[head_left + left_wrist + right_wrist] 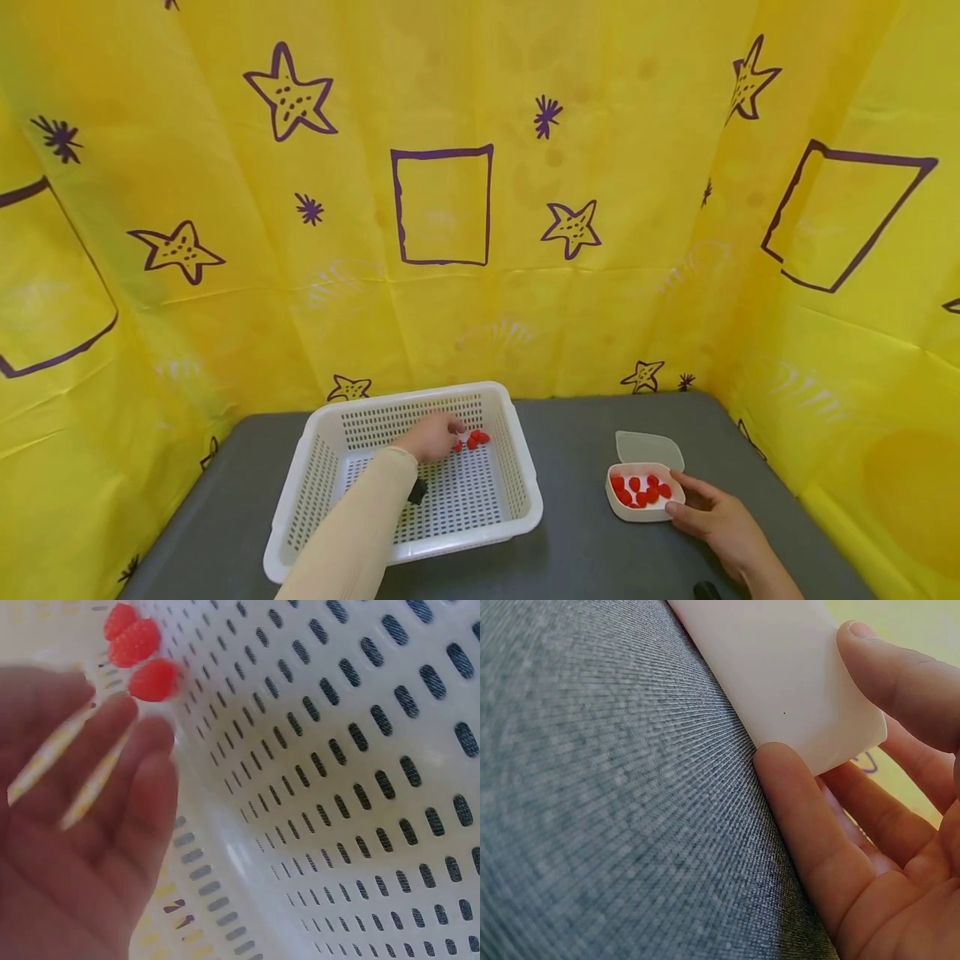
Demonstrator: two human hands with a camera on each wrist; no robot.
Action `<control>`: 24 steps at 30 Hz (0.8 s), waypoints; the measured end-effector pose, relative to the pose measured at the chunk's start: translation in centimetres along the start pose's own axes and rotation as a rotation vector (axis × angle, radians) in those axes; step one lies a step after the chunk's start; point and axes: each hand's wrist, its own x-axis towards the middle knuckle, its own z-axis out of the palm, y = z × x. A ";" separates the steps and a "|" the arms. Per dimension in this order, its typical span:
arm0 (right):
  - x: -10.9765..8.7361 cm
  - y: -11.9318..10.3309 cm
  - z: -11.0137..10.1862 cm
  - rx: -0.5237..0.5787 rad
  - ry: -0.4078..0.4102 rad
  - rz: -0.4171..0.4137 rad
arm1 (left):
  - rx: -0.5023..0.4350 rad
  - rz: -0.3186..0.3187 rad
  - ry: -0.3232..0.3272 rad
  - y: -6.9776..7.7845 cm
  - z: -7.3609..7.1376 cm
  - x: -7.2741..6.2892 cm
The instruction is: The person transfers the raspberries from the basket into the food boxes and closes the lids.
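My left hand [429,437] reaches down into a white perforated plastic basket [525,525]. In the left wrist view its fingers are loosely extended with nothing between them, the tips close to a few red raspberries [154,679] on the basket floor. Over at the right, a small white oval-cornered box [637,516] holds several red raspberries [641,498]. My right hand [716,521] grips the right end of that box between thumb and fingers; the right wrist view shows the thumb and fingertips against the white wall [795,682].
A translucent lid [649,448] lies just behind the box. Basket and box stand apart on a dark grey tabletop [570,467]. A yellow curtain [480,333] with stars and frames surrounds the table at the back and sides.
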 end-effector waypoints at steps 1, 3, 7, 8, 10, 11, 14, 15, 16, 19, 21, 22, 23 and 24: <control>0.0 0.0 0.0 -0.003 0.000 -0.004 | 0.008 0.001 0.019 -0.1 0.0 0.0; 0.0 0.0 0.0 0.001 0.000 -0.008 | -0.003 -0.020 0.027 -0.2 0.0 -0.1; 0.0 -0.1 0.0 0.003 -0.005 -0.011 | -0.026 -0.048 -0.090 -0.4 -0.2 -0.7; 0.0 -0.1 0.0 0.005 -0.006 -0.010 | -0.035 -0.053 -0.122 -0.3 -0.2 -0.9; 0.1 -0.1 -0.1 0.006 -0.007 -0.014 | -0.039 -0.040 -0.159 -0.3 -0.2 -1.1; 0.1 -0.1 -0.1 0.008 -0.005 -0.013 | -0.041 -0.034 -0.162 -0.3 -0.2 -1.2; 0.1 -0.1 0.0 0.008 -0.001 -0.016 | -0.025 -0.029 -0.153 -0.3 -0.1 -1.4; 0.0 -0.1 0.0 0.010 -0.001 -0.016 | -0.025 -0.034 -0.150 -0.3 0.0 -1.4; 0.0 -0.1 0.0 0.012 -0.002 -0.017 | -0.023 -0.039 -0.149 -0.3 0.0 -1.4; 0.0 0.0 0.0 0.006 -0.004 -0.026 | -0.034 -0.064 -0.128 -0.4 0.1 -1.2; 0.0 0.0 0.0 0.009 -0.006 -0.028 | -0.072 -0.092 -0.096 -0.4 0.0 -1.1; 0.0 0.1 0.0 0.009 -0.007 -0.030 | -0.115 -0.110 -0.074 -0.4 0.0 -1.0; 0.0 0.1 0.1 0.009 -0.006 -0.030 | -0.192 -0.137 -0.048 -0.3 -0.1 -0.9; 0.0 0.1 0.1 0.010 -0.005 -0.030 | -0.298 -0.163 -0.023 -0.1 -0.3 -0.8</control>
